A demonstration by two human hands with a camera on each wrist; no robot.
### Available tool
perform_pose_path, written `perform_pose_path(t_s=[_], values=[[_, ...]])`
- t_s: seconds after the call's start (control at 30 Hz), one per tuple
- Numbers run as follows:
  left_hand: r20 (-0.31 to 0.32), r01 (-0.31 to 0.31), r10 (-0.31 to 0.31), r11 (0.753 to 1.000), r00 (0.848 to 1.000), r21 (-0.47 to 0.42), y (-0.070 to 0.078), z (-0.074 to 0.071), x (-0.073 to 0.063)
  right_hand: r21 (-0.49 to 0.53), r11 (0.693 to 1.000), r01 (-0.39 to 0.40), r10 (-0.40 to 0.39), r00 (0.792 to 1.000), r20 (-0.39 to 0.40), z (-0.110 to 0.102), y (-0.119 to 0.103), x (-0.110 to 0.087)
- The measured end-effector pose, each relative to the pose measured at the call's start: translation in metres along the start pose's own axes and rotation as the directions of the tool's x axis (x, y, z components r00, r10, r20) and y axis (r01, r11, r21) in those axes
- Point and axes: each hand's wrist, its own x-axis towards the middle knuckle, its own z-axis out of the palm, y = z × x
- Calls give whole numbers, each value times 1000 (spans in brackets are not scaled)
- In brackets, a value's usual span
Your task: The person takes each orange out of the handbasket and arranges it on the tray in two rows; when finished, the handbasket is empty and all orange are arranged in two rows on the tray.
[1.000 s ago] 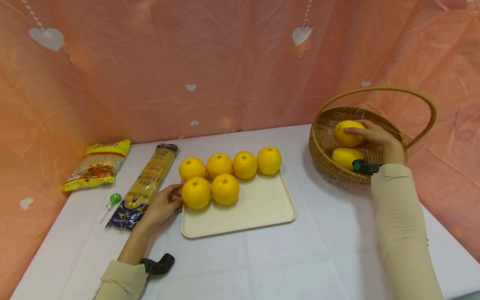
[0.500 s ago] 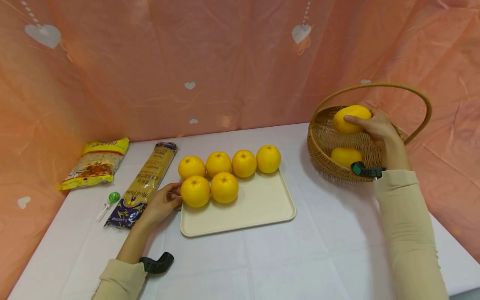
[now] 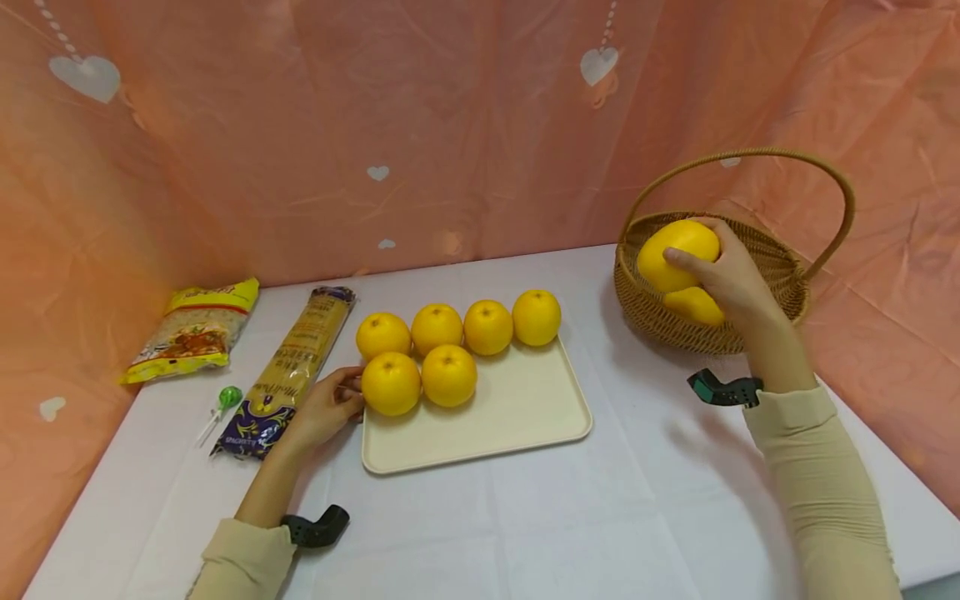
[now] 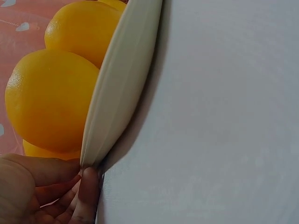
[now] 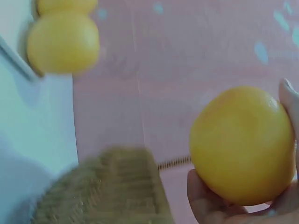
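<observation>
My right hand [image 3: 729,271] holds a yellow orange [image 3: 677,255] over the wicker basket [image 3: 637,315], thumb across its near side and fingers behind. Another yellow fruit [image 3: 694,307] is in the basket below, partly hidden by the hand. In the right wrist view, the held orange [image 5: 243,145] is large and round between thumb and fingers. At its left end, the cream tray [image 3: 525,408] is pinched by my left hand [image 3: 330,408]; the left wrist view puts thumb and fingers at the tray's rim [image 4: 119,88]. Several oranges [image 3: 449,377] stand on the tray in two rows.
Left of the tray lie a spaghetti packet [image 3: 292,367], a green lollipop [image 3: 229,397] and a yellow food bag [image 3: 193,329]. The basket's tall handle [image 3: 780,153] arches above it. A pink curtain [image 3: 480,125] with hearts hangs behind the white-covered table [image 3: 480,533].
My right hand has lifted the orange from inside the basket, then moved it left and nearer to the front rim. My left hand stays at the tray.
</observation>
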Motion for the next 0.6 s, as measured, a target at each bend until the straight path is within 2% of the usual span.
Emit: perform_pose_path(t_s=[0.13,0.23,0.3,0.5,0.6], values=[[1,-13,13,1000,1000,7,2,-1,0,70,994,81,-83,996,33,23,-6,-14],[3,-13,13,1000,1000,3,3,-2,0,156,977,147,-157,986,52,42,-9,-22],[3,-7,7,1000,1000,-1,2,-1,0,163,968,192,-205,977,66,54,-9,-26],[2,8,-8,1000,1000,4,2,0,0,79,945,316,-324,940,111,89,1,-32],[-1,-8,8,1000,1000,-3,2,1,-1,1,910,414,-412,904,112,110,8,-33]])
